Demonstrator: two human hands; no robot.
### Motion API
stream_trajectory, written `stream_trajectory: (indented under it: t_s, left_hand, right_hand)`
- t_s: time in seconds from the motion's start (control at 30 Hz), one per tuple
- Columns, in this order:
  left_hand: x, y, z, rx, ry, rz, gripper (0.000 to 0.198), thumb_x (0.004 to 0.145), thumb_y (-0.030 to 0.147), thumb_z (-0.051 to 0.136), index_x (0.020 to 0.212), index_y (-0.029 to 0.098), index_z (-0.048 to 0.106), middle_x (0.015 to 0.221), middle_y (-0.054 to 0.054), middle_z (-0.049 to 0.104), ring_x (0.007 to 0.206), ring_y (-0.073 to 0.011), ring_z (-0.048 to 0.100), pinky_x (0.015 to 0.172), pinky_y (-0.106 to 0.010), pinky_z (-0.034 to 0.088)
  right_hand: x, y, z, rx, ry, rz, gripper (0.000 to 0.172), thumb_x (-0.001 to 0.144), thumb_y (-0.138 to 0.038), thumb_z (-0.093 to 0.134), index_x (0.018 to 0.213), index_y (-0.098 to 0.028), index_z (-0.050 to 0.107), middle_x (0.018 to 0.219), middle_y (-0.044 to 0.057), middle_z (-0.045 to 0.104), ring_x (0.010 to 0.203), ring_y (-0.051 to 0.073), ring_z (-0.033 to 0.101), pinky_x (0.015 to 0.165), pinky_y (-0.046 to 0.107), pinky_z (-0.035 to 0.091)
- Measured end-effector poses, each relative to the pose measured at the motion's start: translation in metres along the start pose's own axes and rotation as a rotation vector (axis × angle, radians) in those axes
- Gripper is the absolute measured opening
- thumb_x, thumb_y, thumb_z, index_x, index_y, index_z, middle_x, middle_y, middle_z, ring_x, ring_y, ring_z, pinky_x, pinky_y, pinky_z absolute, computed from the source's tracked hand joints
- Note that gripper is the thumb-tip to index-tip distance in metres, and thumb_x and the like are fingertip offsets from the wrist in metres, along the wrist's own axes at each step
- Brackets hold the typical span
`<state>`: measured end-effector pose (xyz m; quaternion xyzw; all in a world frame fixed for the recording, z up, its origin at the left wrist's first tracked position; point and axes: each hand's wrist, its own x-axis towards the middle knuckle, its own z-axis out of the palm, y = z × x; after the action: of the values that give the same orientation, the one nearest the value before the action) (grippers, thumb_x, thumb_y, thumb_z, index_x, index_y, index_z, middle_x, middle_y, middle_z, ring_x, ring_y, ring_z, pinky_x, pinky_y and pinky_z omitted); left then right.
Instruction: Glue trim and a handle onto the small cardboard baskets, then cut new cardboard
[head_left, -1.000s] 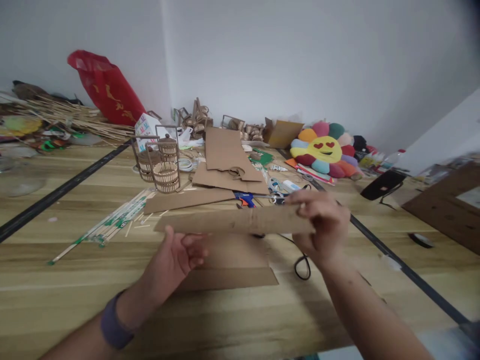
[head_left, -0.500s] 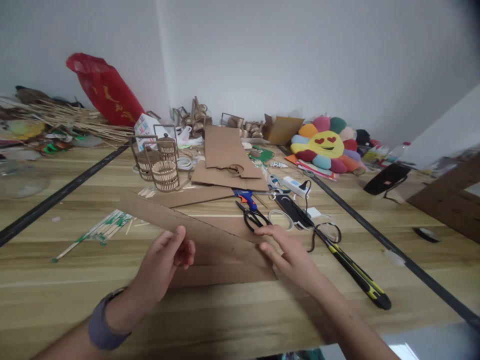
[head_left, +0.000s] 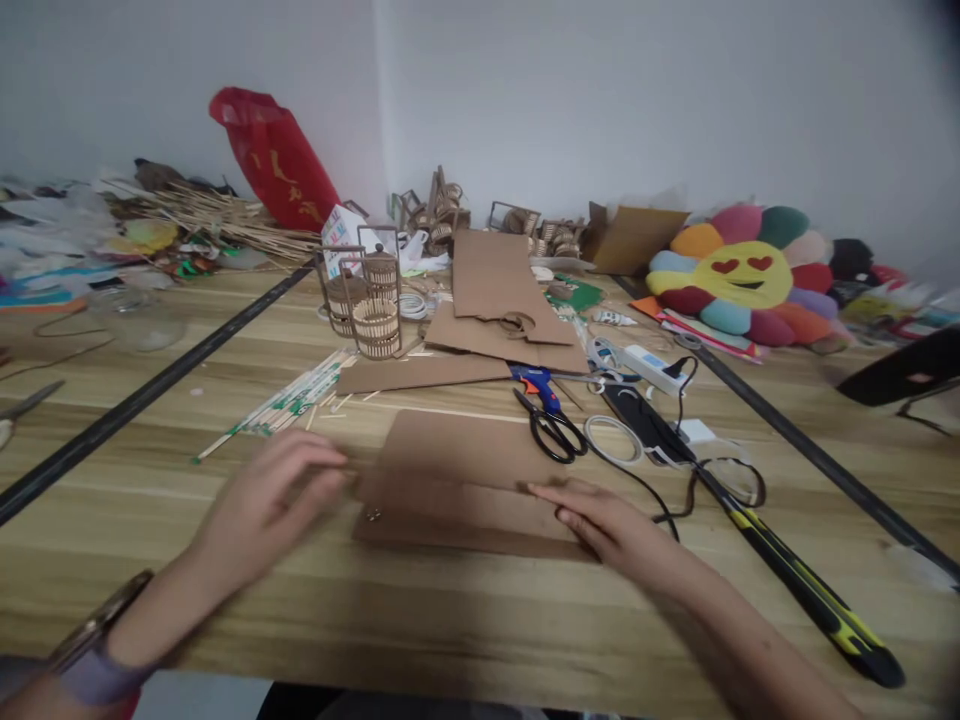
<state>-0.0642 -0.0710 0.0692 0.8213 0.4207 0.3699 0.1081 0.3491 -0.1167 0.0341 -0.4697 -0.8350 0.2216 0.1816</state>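
Your left hand (head_left: 259, 505) lies open and blurred, fingertips at the left edge of the cardboard sheet (head_left: 465, 485), and your right hand (head_left: 611, 525) rests flat with fingers stretched on the sheet's lower right corner; neither hand grips anything. The cardboard lies flat on the wooden table (head_left: 450, 620), straight ahead of you and near the front edge. Judge it light and fairly stiff, yet ready to crease if bent across the grain, and slick enough on the wood to slide under a flat palm, so the best hold is a pinch at the two short ends rather than the middle. At one o'clock from the sheet, just beside its far right corner, lie black-handled scissors (head_left: 555, 435), with a blue glue gun (head_left: 536, 380) beyond them; at two to three o'clock a loop of black cable (head_left: 667, 500) and a yellow-and-black long tool (head_left: 806, 590) crowd the right side. At eleven o'clock a bundle of thin sticks (head_left: 281, 405) lies near. Open room is toward seven and nine o'clock, where the board is bare
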Motion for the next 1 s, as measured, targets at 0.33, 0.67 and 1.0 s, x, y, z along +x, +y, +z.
stream_trajectory:
  t_s: [0.33, 0.67, 1.0]
  left_hand:
    - [-0.045, -0.045, 0.079, 0.349, -0.481, 0.419, 0.055, 0.097, 0.033, 0.057, 0.150, 0.032, 0.043, 0.157, -0.011, 0.042, 0.142, -0.0328, 0.040, 0.112, -0.047, 0.039]
    - [-0.009, -0.046, 0.099, 0.203, -0.496, 0.289, 0.049, 0.101, 0.025, 0.046, 0.150, 0.026, 0.044, 0.159, -0.011, 0.039, 0.148, -0.0295, 0.033, 0.117, -0.048, 0.036]
    - [0.020, -0.063, 0.070, -0.123, -0.541, 0.084, 0.028, 0.096, 0.031, 0.057, 0.118, 0.026, 0.072, 0.125, -0.008, 0.070, 0.116, -0.0233, 0.062, 0.104, -0.041, 0.047]
  right_hand:
    - [-0.016, 0.004, 0.015, -0.186, -0.103, -0.015, 0.055, 0.089, -0.053, 0.066, 0.138, -0.030, 0.061, 0.129, 0.016, 0.061, 0.122, 0.034, 0.055, 0.099, 0.048, 0.047]
    - [0.004, 0.036, 0.007, -0.196, -0.034, 0.052, 0.047, 0.094, -0.040, 0.061, 0.139, -0.029, 0.060, 0.139, 0.015, 0.057, 0.131, 0.031, 0.052, 0.106, 0.048, 0.045]
    - [0.013, 0.038, -0.004, -0.102, -0.026, 0.017, 0.040, 0.096, -0.043, 0.056, 0.129, -0.023, 0.069, 0.133, 0.017, 0.062, 0.126, 0.030, 0.057, 0.105, 0.047, 0.048]
